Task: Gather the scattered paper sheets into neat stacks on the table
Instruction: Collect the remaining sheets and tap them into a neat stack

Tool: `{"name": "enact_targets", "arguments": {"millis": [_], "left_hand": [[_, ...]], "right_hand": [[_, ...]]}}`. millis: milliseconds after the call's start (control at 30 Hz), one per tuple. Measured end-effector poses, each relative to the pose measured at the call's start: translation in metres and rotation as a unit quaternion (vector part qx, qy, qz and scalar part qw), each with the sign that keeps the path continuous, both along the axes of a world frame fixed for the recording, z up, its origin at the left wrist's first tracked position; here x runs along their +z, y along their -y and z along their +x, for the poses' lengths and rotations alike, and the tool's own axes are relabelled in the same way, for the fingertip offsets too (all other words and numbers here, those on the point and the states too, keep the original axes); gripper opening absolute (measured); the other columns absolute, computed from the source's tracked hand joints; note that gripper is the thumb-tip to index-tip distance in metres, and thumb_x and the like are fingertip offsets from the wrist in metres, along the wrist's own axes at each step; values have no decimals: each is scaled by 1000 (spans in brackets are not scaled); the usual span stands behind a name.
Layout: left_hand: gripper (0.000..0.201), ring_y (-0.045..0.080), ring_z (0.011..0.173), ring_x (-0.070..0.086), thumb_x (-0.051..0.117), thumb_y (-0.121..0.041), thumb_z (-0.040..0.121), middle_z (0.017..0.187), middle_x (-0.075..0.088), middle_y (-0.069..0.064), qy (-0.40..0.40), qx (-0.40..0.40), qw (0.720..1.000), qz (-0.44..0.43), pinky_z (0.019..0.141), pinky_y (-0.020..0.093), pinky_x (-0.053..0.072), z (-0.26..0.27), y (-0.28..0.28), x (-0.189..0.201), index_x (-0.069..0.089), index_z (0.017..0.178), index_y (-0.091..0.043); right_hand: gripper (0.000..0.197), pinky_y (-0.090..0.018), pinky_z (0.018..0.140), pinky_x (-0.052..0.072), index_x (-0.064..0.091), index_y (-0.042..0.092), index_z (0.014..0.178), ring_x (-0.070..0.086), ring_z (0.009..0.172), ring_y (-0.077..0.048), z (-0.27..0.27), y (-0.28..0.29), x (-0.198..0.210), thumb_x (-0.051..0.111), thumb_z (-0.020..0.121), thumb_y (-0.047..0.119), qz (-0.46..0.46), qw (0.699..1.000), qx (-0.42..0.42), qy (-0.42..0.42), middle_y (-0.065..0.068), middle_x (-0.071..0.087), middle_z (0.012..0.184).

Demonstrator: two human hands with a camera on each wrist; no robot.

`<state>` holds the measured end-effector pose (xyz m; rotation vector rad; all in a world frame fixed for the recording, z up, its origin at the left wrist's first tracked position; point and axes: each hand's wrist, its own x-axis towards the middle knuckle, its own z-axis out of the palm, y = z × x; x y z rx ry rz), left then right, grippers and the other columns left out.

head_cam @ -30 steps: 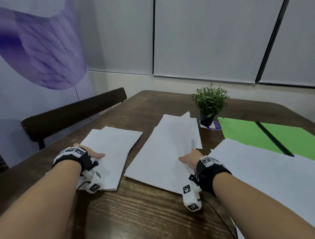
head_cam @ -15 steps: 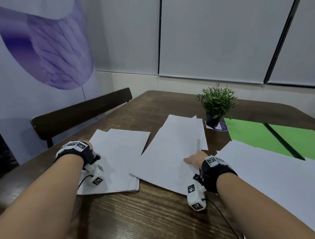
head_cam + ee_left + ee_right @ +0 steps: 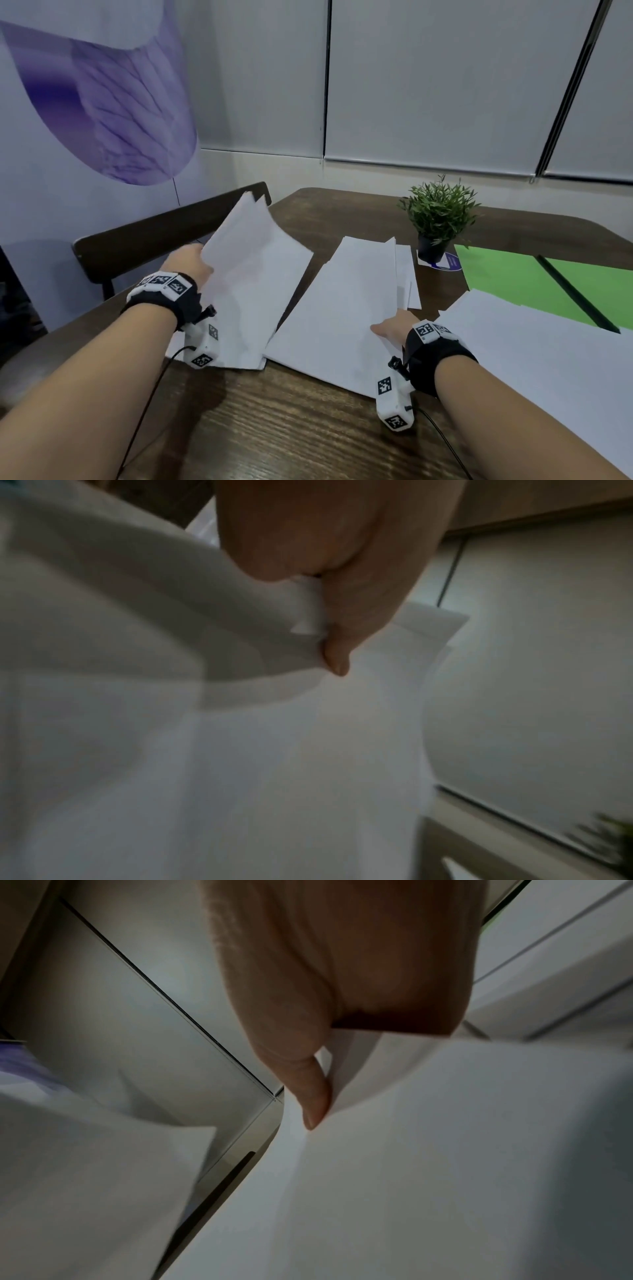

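Left hand (image 3: 186, 263) grips the left edge of a small pile of white sheets (image 3: 253, 274), thumb on top, lifting that side so the far corners tilt up toward 11 o'clock; near edge rests on the table (image 3: 274, 428). Right hand (image 3: 394, 330) pinches the right edge of the middle pile (image 3: 346, 308), thumb on top, paper curling under it. Both piles thin, smooth, loosely fanned. At 3 o'clock: a wide white sheet (image 3: 531, 359), flat. At 1 o'clock: green sheets (image 3: 507, 274), small leafy potted plant (image 3: 438, 212). Table dark wood grain.
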<state>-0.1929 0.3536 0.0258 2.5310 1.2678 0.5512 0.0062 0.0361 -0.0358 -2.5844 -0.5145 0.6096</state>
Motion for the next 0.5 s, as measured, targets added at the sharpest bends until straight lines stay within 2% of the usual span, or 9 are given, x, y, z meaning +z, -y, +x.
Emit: {"name": "enact_targets", "arguments": {"millis": [100, 167, 233, 333, 400, 467, 500], "left_hand": [[11, 37, 92, 59, 56, -16, 88, 96, 63, 17, 113, 5, 986, 122, 70, 38, 44, 13, 28, 47, 57, 98, -12], [12, 41, 92, 58, 57, -15, 89, 94, 62, 21, 204, -5, 968, 148, 70, 41, 44, 22, 46, 77, 54, 98, -9], [20, 41, 96, 59, 60, -15, 86, 100, 64, 21, 289, -30, 951, 111, 77, 44, 48, 33, 55, 98, 56, 104, -9], [35, 32, 99, 64, 68, -19, 75, 105, 68, 13, 357, -54, 932, -34, 85, 41, 52, 54, 67, 102, 62, 108, -8], [39, 28, 102, 64, 70, -16, 75, 111, 67, 12, 350, -62, 923, -146, 88, 36, 52, 69, 75, 84, 63, 112, -3], [45, 28, 111, 59, 70, -15, 84, 124, 61, 11, 257, -58, 939, -221, 90, 30, 46, 79, 87, 55, 57, 123, 2], [49, 28, 115, 57, 69, -18, 87, 128, 58, 12, 191, -52, 951, -236, 88, 29, 44, 83, 93, 38, 53, 127, 4]], "right_hand": [[52, -26, 93, 41, 47, 8, 138, 52, 123, -27, 0, 3, -4, 60, 93, 31, 33, 999, -11, -19, -8, 53, 137], [52, -25, 93, 43, 49, 10, 135, 55, 119, -27, 4, 3, -10, 64, 89, 30, 75, 996, -27, -39, -7, 57, 134], [66, -32, 101, 43, 46, 9, 139, 55, 119, -28, 5, 4, -9, 64, 86, 43, 123, 988, -64, -62, -8, 56, 135], [89, -41, 111, 34, 36, 9, 146, 47, 129, -32, 12, 5, -12, 41, 85, 73, 216, 955, -142, -143, -12, 44, 145], [97, -47, 107, 40, 46, 15, 140, 55, 119, -34, 25, 2, -24, 38, 74, 86, 335, 896, -200, -212, -12, 53, 137], [105, -50, 98, 47, 54, 21, 131, 62, 106, -36, 31, 3, -32, 46, 57, 95, 422, 833, -244, -262, -11, 63, 124], [96, -48, 92, 50, 57, 23, 124, 64, 99, -34, 25, 7, -27, 46, 59, 93, 445, 812, -251, -283, -9, 68, 113]]}}
